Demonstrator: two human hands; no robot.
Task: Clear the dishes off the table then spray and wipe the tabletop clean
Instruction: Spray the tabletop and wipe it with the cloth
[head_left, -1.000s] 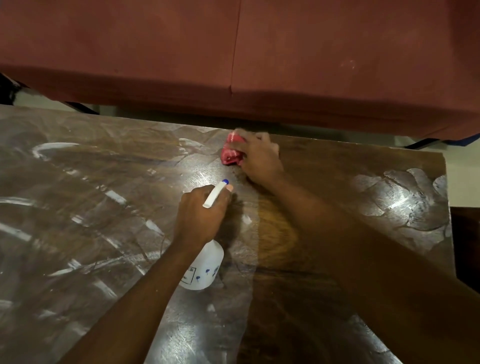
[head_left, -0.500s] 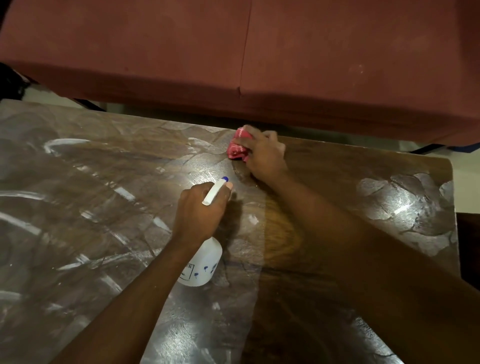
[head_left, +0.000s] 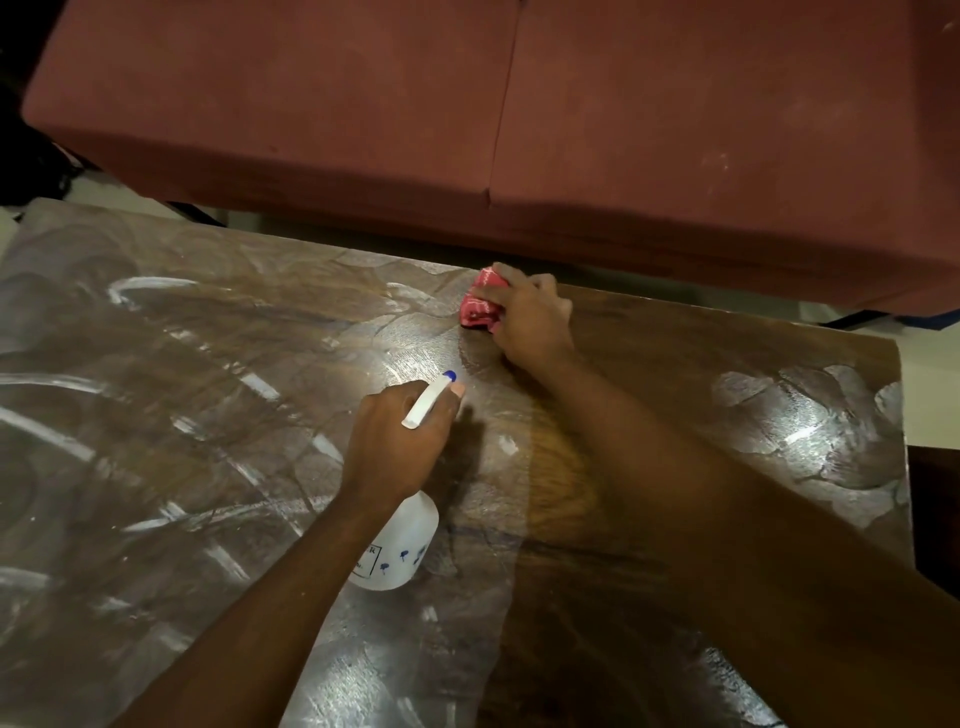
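Barely shifted along the worktop's (head_left: 156, 415) far edge, right hand (head_left: 530, 332) fingers (head_left: 511, 285) pinch the soft cloth (head_left: 478, 312); left hand (head_left: 395, 441) clasps the light spray bottle (head_left: 402, 551) by its neck.

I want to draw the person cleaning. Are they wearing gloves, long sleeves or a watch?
No. The left hand and right hand are bare: no gloves, rings or watch show. The left forearm and right forearm are bare too; no sleeve comes into view.

Dim, warm light is glaring in white streaks off the tabletop (head_left: 208, 415). The left hand (head_left: 395, 441) is casting a soft shadow rightward; edges are bowing slightly.
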